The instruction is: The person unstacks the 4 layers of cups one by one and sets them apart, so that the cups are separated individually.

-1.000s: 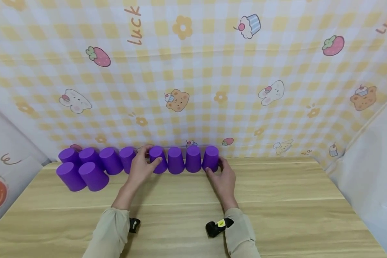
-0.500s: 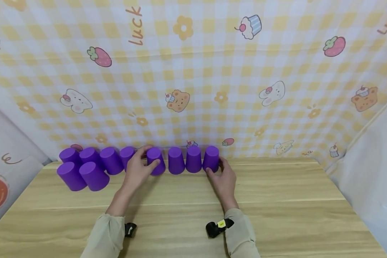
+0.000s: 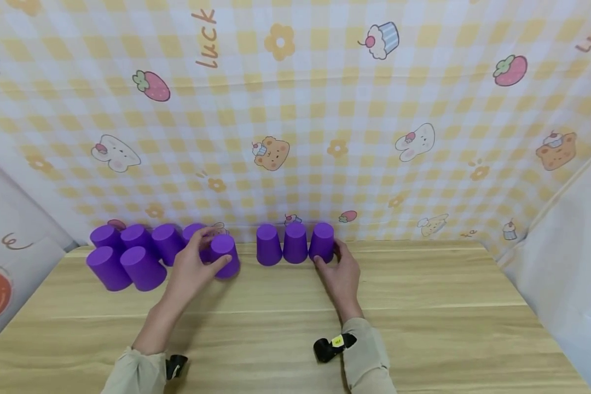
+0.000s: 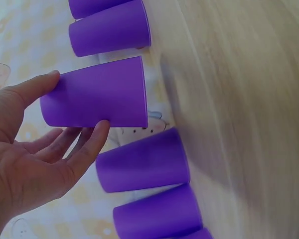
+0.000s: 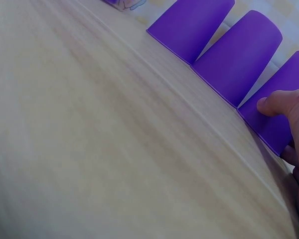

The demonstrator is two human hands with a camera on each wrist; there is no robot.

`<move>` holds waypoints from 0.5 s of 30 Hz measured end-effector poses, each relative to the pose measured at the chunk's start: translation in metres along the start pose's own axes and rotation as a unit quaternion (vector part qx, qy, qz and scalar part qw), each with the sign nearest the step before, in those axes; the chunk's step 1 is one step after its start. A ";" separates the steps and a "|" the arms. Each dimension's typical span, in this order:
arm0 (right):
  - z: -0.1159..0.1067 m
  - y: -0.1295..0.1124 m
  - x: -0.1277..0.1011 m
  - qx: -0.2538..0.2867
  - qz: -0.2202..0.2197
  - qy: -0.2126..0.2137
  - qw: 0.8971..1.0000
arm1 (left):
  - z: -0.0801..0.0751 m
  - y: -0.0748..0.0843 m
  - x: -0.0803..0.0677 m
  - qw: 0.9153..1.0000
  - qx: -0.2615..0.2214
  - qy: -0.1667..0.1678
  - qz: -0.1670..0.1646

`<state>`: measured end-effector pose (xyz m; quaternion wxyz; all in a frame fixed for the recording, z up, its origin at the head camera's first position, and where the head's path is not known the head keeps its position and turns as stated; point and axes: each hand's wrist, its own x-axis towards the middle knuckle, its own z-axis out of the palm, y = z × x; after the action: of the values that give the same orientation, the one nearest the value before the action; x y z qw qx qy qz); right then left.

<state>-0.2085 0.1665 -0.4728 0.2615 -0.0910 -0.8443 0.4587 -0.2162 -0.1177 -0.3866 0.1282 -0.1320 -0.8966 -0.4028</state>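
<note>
Cups, all purple and upside down, line the far edge of the wooden worktop against the checked backdrop. From the head view I read the left hand left of centre in the frame, its grip clamped on one cup: thumb on the near side, fingers wrapped round the far side. The left wrist view confirms this, with the thumb on one flank of the held cup and the fingertips on the other. That cup sits slightly forward of the back row, beside the fourth cup of the left group, with a clear gap between it and the three cups to its right. Whether its rim touches the worktop I cannot tell. The right hand is at centre frame, its grip closed lightly on the rightmost cup of a touching row of three; the other two stand just left of it. In the right wrist view the thumb presses the side of that end cup, and the remaining fingers are mostly out of sight at the frame edge. At the left of the frame two more cups stand in front of the back row. Beige sleeves cover both forearms, each with a black wrist camera.
</note>
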 end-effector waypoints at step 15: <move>0.000 0.001 0.000 -0.002 0.010 -0.003 1.000 | -0.028 -0.007 -0.018 0.999 0.032 0.008 -0.005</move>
<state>-0.2087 0.1670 -0.4743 0.2543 -0.0987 -0.8450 0.4600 -0.1986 -0.1458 -0.3795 0.1376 -0.1202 -0.9084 -0.3761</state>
